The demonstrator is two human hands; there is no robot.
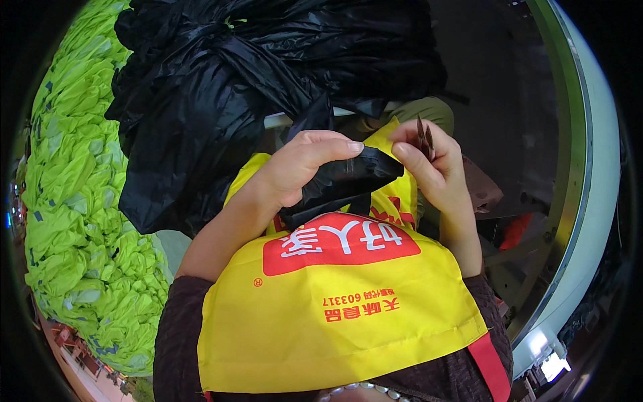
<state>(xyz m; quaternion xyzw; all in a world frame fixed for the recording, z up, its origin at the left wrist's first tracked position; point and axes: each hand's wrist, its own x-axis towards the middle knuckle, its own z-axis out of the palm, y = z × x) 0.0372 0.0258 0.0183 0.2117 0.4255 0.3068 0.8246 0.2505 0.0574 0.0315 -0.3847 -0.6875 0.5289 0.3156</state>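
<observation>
Working glossy black fabric: completion unclear.
Left hand clamps fabric; right hand's grip encloses dark pointed metal snips.

Black fabric hides the left hand's fingers; the bottom edge crops the necklace.

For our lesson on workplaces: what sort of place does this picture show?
Probably a garment or sewing workshop: heaped black fabric, a large pile of bright green fabric, and apparent thread snips in the right hand.
</observation>
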